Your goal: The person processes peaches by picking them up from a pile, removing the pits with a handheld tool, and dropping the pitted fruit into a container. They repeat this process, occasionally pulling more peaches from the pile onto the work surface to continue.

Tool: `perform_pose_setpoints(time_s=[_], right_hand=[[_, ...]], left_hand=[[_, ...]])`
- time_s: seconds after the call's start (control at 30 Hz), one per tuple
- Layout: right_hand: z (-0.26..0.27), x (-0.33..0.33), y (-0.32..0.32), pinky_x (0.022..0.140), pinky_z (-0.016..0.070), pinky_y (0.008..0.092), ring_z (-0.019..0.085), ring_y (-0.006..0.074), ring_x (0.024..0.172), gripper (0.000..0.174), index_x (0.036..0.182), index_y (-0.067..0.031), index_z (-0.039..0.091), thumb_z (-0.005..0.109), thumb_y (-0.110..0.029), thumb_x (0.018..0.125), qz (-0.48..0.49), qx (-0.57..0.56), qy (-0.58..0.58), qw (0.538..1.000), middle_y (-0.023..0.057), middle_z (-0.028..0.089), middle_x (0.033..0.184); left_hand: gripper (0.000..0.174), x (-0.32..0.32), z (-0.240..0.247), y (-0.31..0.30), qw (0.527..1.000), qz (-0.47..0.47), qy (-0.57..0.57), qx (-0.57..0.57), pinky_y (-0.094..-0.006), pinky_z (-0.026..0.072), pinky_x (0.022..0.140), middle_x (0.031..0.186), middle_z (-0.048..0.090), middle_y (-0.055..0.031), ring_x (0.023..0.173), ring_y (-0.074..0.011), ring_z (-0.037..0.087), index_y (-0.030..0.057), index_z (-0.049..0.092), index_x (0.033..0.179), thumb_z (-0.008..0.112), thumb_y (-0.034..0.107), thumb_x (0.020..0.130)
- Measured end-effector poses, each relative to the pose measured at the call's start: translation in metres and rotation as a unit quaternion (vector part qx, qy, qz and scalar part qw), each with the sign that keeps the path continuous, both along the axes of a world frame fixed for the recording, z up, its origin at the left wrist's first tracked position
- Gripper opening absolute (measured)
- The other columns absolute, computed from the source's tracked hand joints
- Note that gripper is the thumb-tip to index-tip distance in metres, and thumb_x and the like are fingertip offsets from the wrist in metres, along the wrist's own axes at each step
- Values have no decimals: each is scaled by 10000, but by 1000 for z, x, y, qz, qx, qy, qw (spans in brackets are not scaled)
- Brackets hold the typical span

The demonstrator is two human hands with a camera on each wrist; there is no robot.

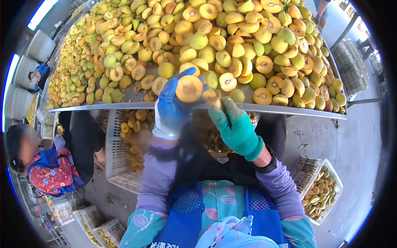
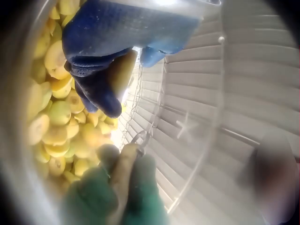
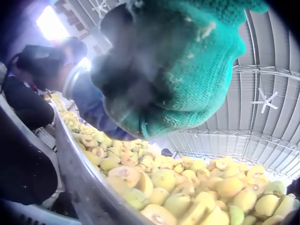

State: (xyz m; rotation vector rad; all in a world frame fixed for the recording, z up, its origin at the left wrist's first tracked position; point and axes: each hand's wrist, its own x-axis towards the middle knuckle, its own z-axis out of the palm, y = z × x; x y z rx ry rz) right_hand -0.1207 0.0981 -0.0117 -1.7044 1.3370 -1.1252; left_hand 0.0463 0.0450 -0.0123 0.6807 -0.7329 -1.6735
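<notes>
The left hand (image 1: 171, 105), in a blue-coated glove, grips a halved yellow fruit (image 1: 189, 88) with its cut face showing in the head view. In the left wrist view, the blue fingers (image 2: 96, 86) curl round the fruit half (image 2: 123, 70). The right hand (image 1: 237, 126), in a green knit glove, holds a small tool with a wooden-looking handle (image 2: 123, 171) and a curved metal loop (image 2: 141, 138) at its end. The tool lies close to the fruit but apart from it in the left wrist view. The green glove (image 3: 173, 70) hides the tool in the right wrist view.
Halved fruits (image 1: 198, 41) heap on a metal table with a raised rim (image 1: 289, 110). Below its edge stands a white crate (image 1: 118, 165) of fruit halves; another crate (image 1: 337, 194) is at the right. A seated person (image 1: 53, 171) is at the left.
</notes>
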Motion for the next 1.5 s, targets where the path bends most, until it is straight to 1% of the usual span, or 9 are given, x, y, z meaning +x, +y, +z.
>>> perform_pose_setpoints(time_s=[0.13, 0.23, 0.7, 0.87, 1.03, 1.2, 1.37, 1.43, 1.5], right_hand=[[-1, 6, -2, 538, 443, 469, 595, 435, 662, 271, 995, 8, 521, 587, -246, 928, 14, 28, -7, 999, 252, 591, 730], [-11, 9, -5, 521, 427, 408, 602, 354, 622, 190, 933, 12, 532, 570, -173, 940, 20, -14, 16, 1000, 201, 571, 690], [-13, -7, 10, 561, 439, 451, 588, 426, 659, 319, 971, 23, 551, 507, -293, 977, 81, 68, -36, 994, 252, 590, 710], [-12, 5, 22, 583, 438, 419, 583, 328, 632, 315, 1004, 16, 550, 472, -289, 998, 59, 158, -150, 974, 207, 592, 723], [-22, 0, 32, 486, 391, 277, 474, 123, 530, 292, 972, -46, 561, 459, -318, 1009, 79, 139, -141, 977, 45, 557, 689], [18, 0, 38, 394, 331, 229, 416, 81, 435, 380, 871, -94, 520, 452, -449, 986, 118, 369, -375, 842, 5, 499, 606], [9, 2, 46, 360, 314, 239, 412, 98, 391, 458, 838, -108, 499, 443, -547, 955, 106, 383, -326, 858, 16, 472, 548], [17, -2, 45, 365, 308, 242, 399, 101, 388, 463, 834, -112, 497, 444, -558, 951, 97, 396, -308, 860, 16, 460, 543], [16, -3, 42, 361, 298, 244, 367, 91, 377, 478, 865, -121, 496, 405, -581, 954, 135, 472, -452, 745, -4, 425, 534]], left_hand=[[414, -1, -20, -3, 989, 9, -111, -102, -358, 510, 880, 1142, 639, -132, 998, -251, 637, -9, 535, 1254, 459, 281, 968], [374, 1, -22, -9, 782, 84, -474, -396, -345, 506, 872, 1017, 676, -160, 924, -245, 663, -52, 514, 1253, 518, 202, 978], [364, -12, 1, -6, 647, 46, -498, -575, -370, 542, 656, 990, 640, -152, 836, -314, 659, 32, 556, 1043, 688, 60, 705], [334, -32, -15, 29, 975, 54, -139, -162, -343, 566, 709, 1169, 578, -242, 919, -262, 654, 17, 538, 1225, 590, 77, 901], [356, -26, -27, 16, 751, 119, -411, -503, -335, 547, 646, 979, 639, -178, 808, -219, 642, 0, 518, 1257, 559, 143, 934], [437, -46, -4, 37, 978, 40, -145, -147, -273, 531, 661, 937, 662, -122, 728, -159, 633, -21, 612, 1074, 421, 361, 983], [431, -40, -12, 28, 863, 39, -384, -326, -277, 515, 661, 838, 661, -85, 661, -145, 622, -24, 637, 981, 527, 392, 951], [428, -41, -5, 25, 907, -25, -339, -249, -280, 514, 668, 808, 660, -91, 666, -146, 624, -26, 654, 922, 520, 380, 952], [481, -39, 14, 19, 936, -134, -295, -140, -282, 506, 664, 755, 654, -104, 666, -148, 621, -32, 668, 866, 469, 394, 967]])
